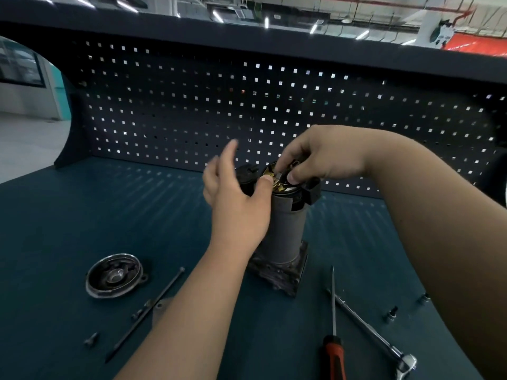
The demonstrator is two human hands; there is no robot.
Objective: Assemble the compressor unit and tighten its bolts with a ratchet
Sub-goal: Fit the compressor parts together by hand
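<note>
Compressor unit point(285, 231): grey cylinder, upright on a dark square base, near the middle of the blue bench point(82, 215).
Top of unit: black end fitting point(311, 187) seated on the cylinder; brass contacts point(277, 186) show in its centre.
Left hand point(238, 209): at 9 o'clock of the unit's top; fingers straight and spread, blurred; thumb tip touches the rim beside the brass contacts.
Right hand point(323, 157): over the top from 1 o'clock; fingers curled, thumb and forefinger pinch the black end fitting.
End cover point(115, 275): round metal, hollow side up, at 8 o'clock of the unit, well apart from it.
Long bolt point(148, 311): lies at 7 o'clock, just beside the cover, partly under the left forearm.
Short bolt point(91, 339): further out at 8 o'clock, alone.
Screwdriver point(333, 325): red-and-black handle, at 5 o'clock, tip toward the unit.
Ratchet point(370, 333): at 5 o'clock, its shaft crossing under the screwdriver blade.
2 small bolts point(391, 314): at 4 o'clock, near the right forearm.
Pegboard point(247, 111): dark, at 12 o'clock behind the bench.
</note>
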